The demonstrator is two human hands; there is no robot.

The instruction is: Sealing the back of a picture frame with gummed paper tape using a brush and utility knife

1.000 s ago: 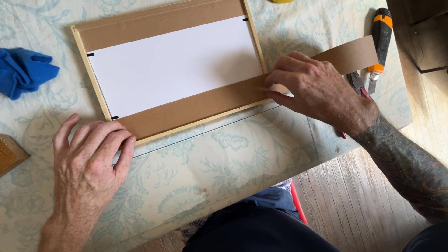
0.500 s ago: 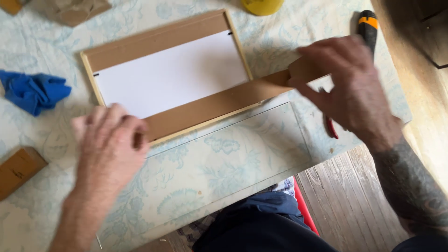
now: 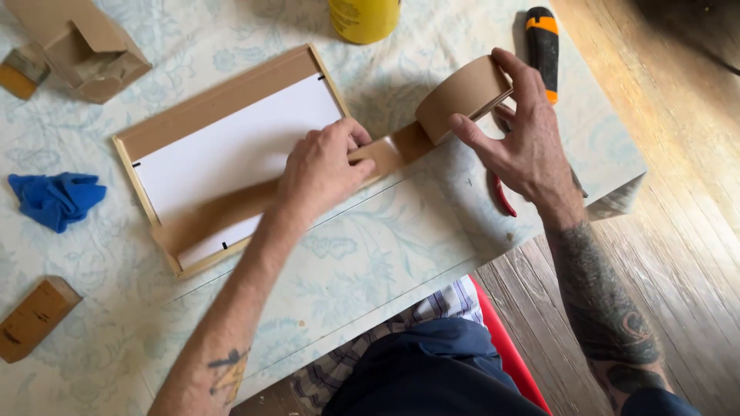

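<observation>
Right hand [image 3: 532,146]: fingers [image 3: 515,73] spread and curled around roll of brown paper tape [image 3: 461,96], thumb at near rim, other fingers over far edge; roll held on edge, just above tabletop [image 3: 370,254], beyond frame's right corner.

Left hand [image 3: 322,168]: palm down, fingers [image 3: 351,132] bent and pressed flat on tape strip [image 3: 389,150], holding nothing, only bearing down. Strip: runs unbroken from roll to frame's near right corner, continuing under hand along frame's near long edge.

Picture frame [image 3: 223,154]: pale wood, lying back upward at a slant in middle of tabletop; white backing panel showing, brown tape band along far long edge, another along near edge, partly hidden by forearm.

Utility knife [image 3: 544,42]: black and orange, lying just beyond right hand, close to roll. Red-handled tool [image 3: 502,196]: mostly hidden beneath right wrist, kind not discernible.

Yellow container [image 3: 364,17]: at far edge, cut off by upper border. Blue cloth [image 3: 55,199]: crumpled, left of frame, apart from it. Cardboard piece [image 3: 81,48]: folded, open, far left corner. Wooden block [image 3: 32,317]: near left, well apart from frame. Small block [image 3: 21,71]: beside cardboard, partly cut off.

Tabletop covering: pale, with faint blue floral pattern. Wooden floor [image 3: 678,192]: planks, right side. Both forearms tattooed.
</observation>
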